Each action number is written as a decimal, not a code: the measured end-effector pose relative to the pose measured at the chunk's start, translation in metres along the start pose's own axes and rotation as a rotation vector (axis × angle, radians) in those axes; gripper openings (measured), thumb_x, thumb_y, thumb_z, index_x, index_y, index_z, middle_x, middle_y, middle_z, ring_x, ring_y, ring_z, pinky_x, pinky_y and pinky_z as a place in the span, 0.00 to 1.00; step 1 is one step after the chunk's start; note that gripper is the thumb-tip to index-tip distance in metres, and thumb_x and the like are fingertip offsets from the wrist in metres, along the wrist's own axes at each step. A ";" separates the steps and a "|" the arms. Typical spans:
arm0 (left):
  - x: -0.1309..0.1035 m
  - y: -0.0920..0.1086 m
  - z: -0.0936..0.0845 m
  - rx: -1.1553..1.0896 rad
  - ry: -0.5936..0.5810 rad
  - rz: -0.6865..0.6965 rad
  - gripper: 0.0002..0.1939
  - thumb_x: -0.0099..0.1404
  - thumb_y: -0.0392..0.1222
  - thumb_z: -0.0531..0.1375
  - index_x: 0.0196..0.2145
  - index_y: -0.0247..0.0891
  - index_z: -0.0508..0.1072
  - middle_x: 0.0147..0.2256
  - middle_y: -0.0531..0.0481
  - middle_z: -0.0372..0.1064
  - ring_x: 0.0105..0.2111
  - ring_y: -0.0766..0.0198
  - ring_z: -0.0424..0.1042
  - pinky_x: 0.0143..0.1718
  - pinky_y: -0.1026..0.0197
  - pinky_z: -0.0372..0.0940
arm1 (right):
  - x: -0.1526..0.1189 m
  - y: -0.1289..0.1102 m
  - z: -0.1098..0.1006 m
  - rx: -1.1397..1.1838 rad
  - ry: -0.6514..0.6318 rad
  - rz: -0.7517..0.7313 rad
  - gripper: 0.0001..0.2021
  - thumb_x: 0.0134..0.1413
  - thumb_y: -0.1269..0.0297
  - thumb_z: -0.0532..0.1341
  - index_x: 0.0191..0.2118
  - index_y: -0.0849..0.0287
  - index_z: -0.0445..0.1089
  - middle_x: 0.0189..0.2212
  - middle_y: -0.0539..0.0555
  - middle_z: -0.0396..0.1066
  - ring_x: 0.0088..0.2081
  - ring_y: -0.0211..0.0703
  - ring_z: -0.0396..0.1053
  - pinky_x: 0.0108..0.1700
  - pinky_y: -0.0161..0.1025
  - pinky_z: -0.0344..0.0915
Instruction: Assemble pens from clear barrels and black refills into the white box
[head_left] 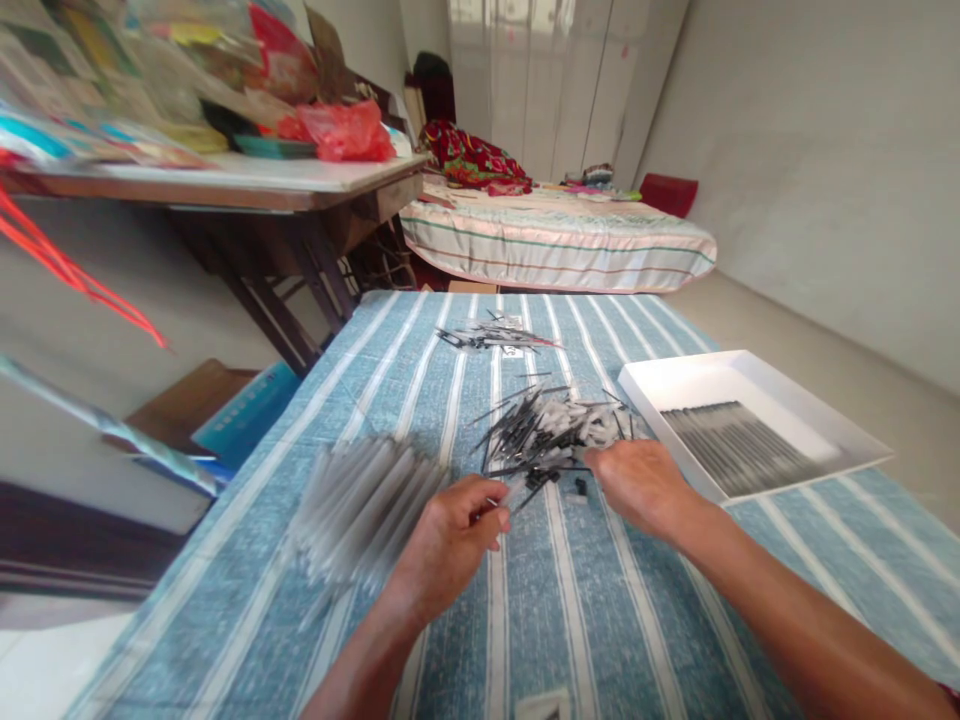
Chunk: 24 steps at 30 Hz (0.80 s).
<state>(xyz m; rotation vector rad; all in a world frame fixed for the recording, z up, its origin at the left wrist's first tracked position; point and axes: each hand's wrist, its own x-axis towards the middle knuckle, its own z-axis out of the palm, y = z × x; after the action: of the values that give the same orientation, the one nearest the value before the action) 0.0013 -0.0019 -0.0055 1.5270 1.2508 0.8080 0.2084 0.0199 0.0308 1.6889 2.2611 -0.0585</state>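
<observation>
My left hand [457, 525] is closed in a pinch around a small translucent piece [514, 492], at the near edge of a loose pile [536, 430] of thin black sticks and whitish plastic bits. Over the pile's right side is my right hand [641, 482]; its fingers are pressed together, and what they hold, if anything, is hidden. Left of my left hand lies a blurred stack of grey translucent tubes [367, 505]. A small black piece [580, 487] rests on the cloth between my hands.
A white open box [844, 445] at the right holds a row of dark slim sticks [731, 445]. Farther back lies a smaller heap of thin dark pieces [495, 335]. A striped blue cloth [630, 640] covers the table. A cluttered desk [262, 185] stands left, a bed [555, 235] beyond.
</observation>
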 end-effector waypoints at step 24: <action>-0.002 0.002 0.000 0.193 -0.186 0.141 0.08 0.56 0.34 0.54 0.27 0.37 0.73 0.26 0.53 0.64 0.28 0.66 0.65 0.27 0.67 0.59 | -0.032 0.004 -0.025 -0.176 0.160 -0.267 0.07 0.53 0.76 0.53 0.33 0.61 0.68 0.26 0.56 0.73 0.27 0.42 0.71 0.26 0.34 0.57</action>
<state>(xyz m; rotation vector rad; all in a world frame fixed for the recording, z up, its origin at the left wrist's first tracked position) 0.0015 -0.0042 -0.0033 1.8187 1.1178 0.6313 0.2147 -0.0030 0.0643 1.3390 2.5127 0.2167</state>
